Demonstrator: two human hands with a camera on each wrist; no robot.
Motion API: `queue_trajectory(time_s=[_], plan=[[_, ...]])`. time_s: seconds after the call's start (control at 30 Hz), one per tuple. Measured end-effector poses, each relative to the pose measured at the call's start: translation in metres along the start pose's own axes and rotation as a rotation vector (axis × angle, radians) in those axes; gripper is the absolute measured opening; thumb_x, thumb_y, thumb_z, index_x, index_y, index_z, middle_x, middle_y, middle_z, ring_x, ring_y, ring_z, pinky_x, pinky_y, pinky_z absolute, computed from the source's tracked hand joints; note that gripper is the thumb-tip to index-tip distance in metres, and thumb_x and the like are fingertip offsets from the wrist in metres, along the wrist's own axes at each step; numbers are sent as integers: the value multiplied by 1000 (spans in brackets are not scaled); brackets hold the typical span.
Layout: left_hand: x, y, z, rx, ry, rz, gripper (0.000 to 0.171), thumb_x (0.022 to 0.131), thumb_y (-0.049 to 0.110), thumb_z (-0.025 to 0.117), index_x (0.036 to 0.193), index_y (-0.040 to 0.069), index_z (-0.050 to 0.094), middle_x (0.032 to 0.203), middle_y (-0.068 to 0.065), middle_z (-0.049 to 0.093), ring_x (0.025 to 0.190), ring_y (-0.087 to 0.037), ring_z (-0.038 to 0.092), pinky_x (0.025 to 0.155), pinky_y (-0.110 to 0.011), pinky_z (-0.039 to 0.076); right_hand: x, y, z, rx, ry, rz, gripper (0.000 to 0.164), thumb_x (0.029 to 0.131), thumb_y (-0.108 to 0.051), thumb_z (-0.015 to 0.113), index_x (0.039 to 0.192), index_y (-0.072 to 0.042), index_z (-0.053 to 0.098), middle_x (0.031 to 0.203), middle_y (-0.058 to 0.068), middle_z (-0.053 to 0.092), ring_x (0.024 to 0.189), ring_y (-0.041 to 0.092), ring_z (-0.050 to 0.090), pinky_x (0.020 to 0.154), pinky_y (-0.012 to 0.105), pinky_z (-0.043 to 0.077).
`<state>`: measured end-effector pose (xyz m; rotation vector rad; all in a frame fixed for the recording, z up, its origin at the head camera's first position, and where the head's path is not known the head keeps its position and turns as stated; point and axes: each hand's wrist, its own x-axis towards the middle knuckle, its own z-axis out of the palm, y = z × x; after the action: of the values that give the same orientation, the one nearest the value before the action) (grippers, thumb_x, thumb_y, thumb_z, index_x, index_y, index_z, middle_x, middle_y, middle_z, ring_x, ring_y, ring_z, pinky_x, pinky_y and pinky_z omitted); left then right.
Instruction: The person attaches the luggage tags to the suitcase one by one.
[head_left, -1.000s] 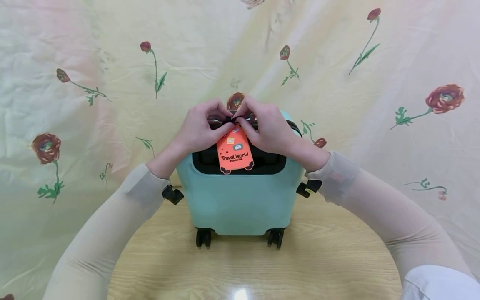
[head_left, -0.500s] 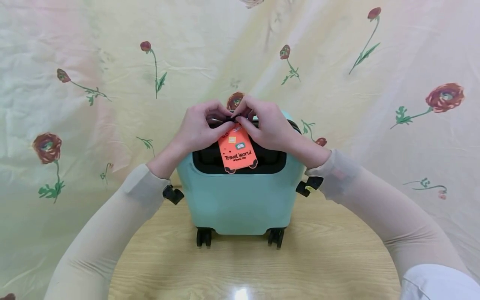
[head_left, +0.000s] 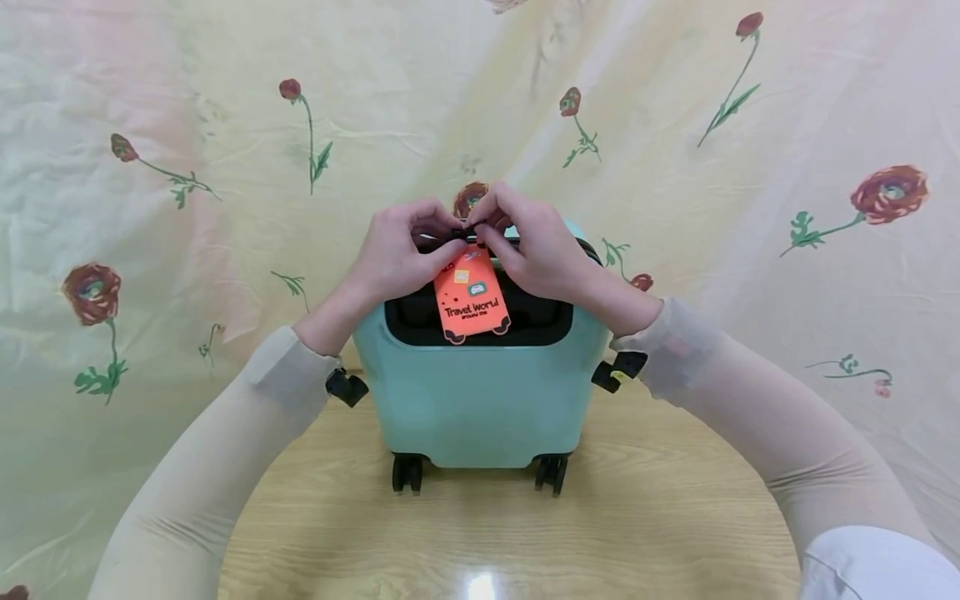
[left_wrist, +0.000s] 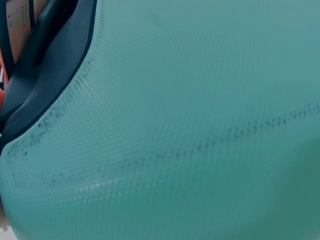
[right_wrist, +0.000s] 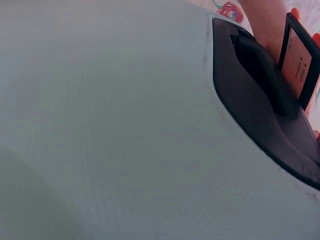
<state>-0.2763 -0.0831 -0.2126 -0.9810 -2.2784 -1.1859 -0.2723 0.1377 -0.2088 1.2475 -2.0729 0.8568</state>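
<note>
An orange luggage tag point(head_left: 472, 296) printed "Travel World" hangs in front of the black handle recess point(head_left: 543, 327) of a mint-green suitcase point(head_left: 480, 400). Above the tag, my left hand point(head_left: 397, 250) pinches its black strap point(head_left: 465, 233) between thumb and forefinger. From the other side my right hand point(head_left: 540, 250) pinches the strap's end, fingertips close to the left ones. The side handle point(right_wrist: 267, 75) and the tag's labelled back point(right_wrist: 298, 62) show in the right wrist view. In the left wrist view the suitcase shell point(left_wrist: 175, 125) fills most of the picture.
The suitcase stands upright on black wheels point(head_left: 551, 475) on a light wooden table point(head_left: 480, 533). A flower-printed cloth point(head_left: 225, 125) hangs behind it and along both sides. Black wrist mounts point(head_left: 347, 388) sit beside the suitcase's flanks.
The tag swung to the right, then part of the way back left. My right fingertips have shifted slightly up and right, showing more of the strap. My left hand stays nearly still.
</note>
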Motion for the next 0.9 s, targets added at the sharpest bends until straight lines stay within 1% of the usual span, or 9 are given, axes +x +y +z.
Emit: queue_trajectory(time_s=[0.1,0.23,0.4,0.5,0.6,0.63,0.7,0.77,0.9], plan=[[-1,-1,-1,5,14,-3,19,94,10,78,111,1,76,111,-16,80,101,-27,79,94,-43,65,1,1,1,19,4,3,10,102,-1,66,111,2,63,103,13,72,88,18,73,86,31,61],[-2,-2,-2,-14,46,-10,23,92,10,81,114,2,80,111,-15,81,99,-27,80,93,-40,66,4,4,1,47,-11,42,12,100,-3,69,111,1,67,105,11,73,87,17,71,84,30,60],[-4,-4,-4,-84,97,-43,26,88,10,86,113,2,83,108,-17,82,95,-26,82,85,-27,66,8,4,3,50,-59,96,11,100,-6,69,111,-3,72,106,9,75,90,17,70,83,29,57],[-4,-5,-5,-96,104,-62,25,87,10,87,111,4,84,107,-17,82,93,-24,83,82,-22,65,10,3,2,31,-80,114,10,101,-6,68,109,-1,70,105,11,75,90,18,71,82,28,57],[-4,-5,-5,-95,92,-77,25,87,12,88,111,5,84,107,-17,82,94,-24,82,81,-22,65,12,1,2,-23,-87,106,9,102,-5,65,109,0,67,107,13,75,90,20,71,81,29,56],[-4,-5,-5,-90,90,-82,25,87,12,88,111,5,84,107,-17,82,94,-25,82,81,-22,65,13,1,2,-40,-85,95,9,103,-5,64,110,1,66,109,13,75,89,21,70,81,31,56],[-4,-5,-4,-82,88,-93,24,87,13,88,110,5,84,105,-17,82,93,-26,82,79,-22,65,14,-1,3,-64,-69,75,10,103,-4,63,111,2,64,113,14,75,87,22,68,80,35,56],[-4,-4,-4,-70,89,-107,23,88,14,88,109,5,84,104,-16,83,92,-27,82,78,-21,64,14,-1,4,-69,-48,59,10,104,-4,62,112,3,63,116,16,74,86,22,67,80,37,56],[-4,-2,-4,-60,89,-127,24,87,16,89,108,6,85,103,-16,83,92,-26,82,78,-21,64,10,-2,6,-73,2,34,10,103,-1,62,111,5,62,111,17,73,83,23,65,79,38,56]])
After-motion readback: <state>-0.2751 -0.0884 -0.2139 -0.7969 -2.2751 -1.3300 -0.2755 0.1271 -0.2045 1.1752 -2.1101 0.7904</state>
